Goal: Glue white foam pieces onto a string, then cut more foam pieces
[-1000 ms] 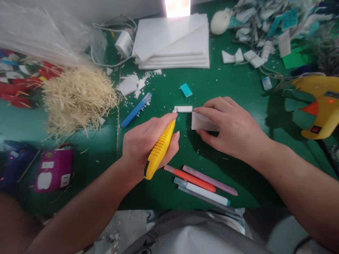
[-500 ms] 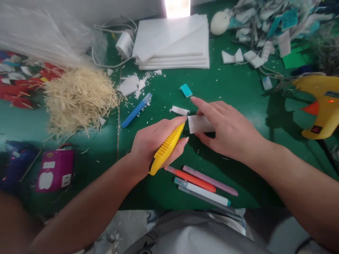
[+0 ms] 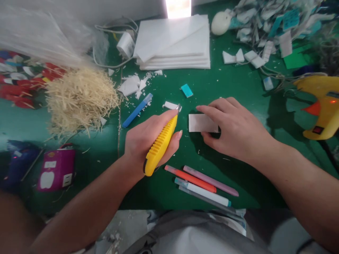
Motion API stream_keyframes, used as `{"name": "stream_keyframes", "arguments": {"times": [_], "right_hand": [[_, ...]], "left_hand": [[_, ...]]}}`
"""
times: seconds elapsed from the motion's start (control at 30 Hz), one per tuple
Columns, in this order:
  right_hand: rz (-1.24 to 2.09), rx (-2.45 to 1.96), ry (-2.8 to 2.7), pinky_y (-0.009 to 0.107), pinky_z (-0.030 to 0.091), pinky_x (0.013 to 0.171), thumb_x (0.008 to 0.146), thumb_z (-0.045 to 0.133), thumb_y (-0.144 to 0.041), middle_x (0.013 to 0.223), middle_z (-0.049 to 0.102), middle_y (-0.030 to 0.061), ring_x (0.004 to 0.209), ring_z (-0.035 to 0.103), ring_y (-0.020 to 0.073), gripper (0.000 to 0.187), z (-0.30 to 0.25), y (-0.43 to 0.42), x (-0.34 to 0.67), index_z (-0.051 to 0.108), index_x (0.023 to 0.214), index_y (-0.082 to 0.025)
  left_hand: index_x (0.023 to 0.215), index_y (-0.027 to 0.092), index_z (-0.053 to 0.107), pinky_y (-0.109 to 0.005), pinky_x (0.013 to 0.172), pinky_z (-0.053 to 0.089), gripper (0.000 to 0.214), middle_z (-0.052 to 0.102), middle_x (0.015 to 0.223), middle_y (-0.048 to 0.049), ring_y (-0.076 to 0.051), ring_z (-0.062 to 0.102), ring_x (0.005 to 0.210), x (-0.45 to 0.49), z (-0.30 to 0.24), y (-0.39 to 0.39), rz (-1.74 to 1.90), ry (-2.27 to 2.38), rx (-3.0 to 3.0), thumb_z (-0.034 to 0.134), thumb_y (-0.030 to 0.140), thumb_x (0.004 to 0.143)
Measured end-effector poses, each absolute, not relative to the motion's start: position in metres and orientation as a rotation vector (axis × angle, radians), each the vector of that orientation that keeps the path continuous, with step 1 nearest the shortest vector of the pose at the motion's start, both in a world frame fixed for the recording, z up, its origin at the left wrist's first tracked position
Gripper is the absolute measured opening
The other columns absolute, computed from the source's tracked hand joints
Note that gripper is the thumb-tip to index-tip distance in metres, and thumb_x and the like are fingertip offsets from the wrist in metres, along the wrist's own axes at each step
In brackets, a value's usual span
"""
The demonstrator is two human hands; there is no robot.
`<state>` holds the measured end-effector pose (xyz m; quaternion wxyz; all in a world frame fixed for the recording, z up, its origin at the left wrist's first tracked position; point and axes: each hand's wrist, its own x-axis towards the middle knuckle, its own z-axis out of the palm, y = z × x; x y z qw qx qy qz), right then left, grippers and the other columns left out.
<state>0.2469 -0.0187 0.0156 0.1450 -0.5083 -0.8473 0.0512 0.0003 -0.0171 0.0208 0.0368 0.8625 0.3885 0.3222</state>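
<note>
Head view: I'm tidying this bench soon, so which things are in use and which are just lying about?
In use: yellow knife in the left hand; white piece held by the right hand; white strip at the blade tip.
Lying about: pens, blue stick, straw pile, foam sheets, glue gun, teal scrap.

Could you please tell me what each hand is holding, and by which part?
The left hand grips a yellow plastic utility knife around its ribbed handle; the right hand holds a white rectangular foam piece by its right end.
</note>
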Motion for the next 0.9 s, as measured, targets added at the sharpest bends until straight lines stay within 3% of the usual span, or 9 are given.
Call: {"name": "stream_keyframes", "arguments": {"times": [0.13, 0.4, 0.67, 0.9], "right_hand": [[0.189, -1.431, -2.424, 0.049, 0.057, 0.083, 0.092, 0.069, -0.037, 0.115, 0.074, 0.0194, 0.100, 0.063, 0.0340, 0.047, 0.0145, -0.0169, 0.2463, 0.074, 0.132, -0.013], [0.230, -1.379, -2.424, 0.046, 0.055, 0.081, 0.092, 0.063, -0.024, 0.113, 0.074, 0.0194, 0.097, 0.063, 0.0320, 0.036, 0.0123, -0.0177, 0.2409, 0.076, 0.124, -0.012], [0.291, -1.338, -2.430, 0.042, 0.052, 0.080, 0.096, 0.061, -0.027, 0.113, 0.073, 0.0155, 0.097, 0.060, 0.0290, 0.025, 0.0073, -0.0151, 0.2394, 0.080, 0.110, -0.018], [0.237, -1.354, -2.444, 0.043, 0.053, 0.079, 0.099, 0.059, -0.027, 0.114, 0.073, 0.0175, 0.100, 0.060, 0.0305, 0.028, 0.0064, -0.0188, 0.2375, 0.080, 0.114, -0.016]], "left_hand": [[0.134, 0.029, 0.058, -0.030, 0.071, 0.069, 0.034, 0.083, 0.101, -0.0017, -0.019, 0.081, 0.081, 0.0030, 0.0239, -0.0191, 0.965, 1.129, 2.689, 0.062, 0.024, 0.101], [0.131, 0.025, 0.062, -0.030, 0.073, 0.069, 0.032, 0.083, 0.104, -0.0031, -0.019, 0.081, 0.083, 0.0012, 0.0221, -0.0188, 0.976, 1.149, 2.678, 0.064, 0.025, 0.100], [0.130, 0.021, 0.065, -0.029, 0.073, 0.068, 0.030, 0.083, 0.104, -0.0050, -0.021, 0.082, 0.085, 0.0031, 0.0214, -0.0176, 0.900, 1.137, 2.662, 0.064, 0.025, 0.100], [0.130, 0.022, 0.062, -0.028, 0.072, 0.068, 0.030, 0.084, 0.100, -0.0039, -0.019, 0.081, 0.080, 0.0063, 0.0203, -0.0184, 0.874, 1.113, 2.739, 0.062, 0.027, 0.101]]}}
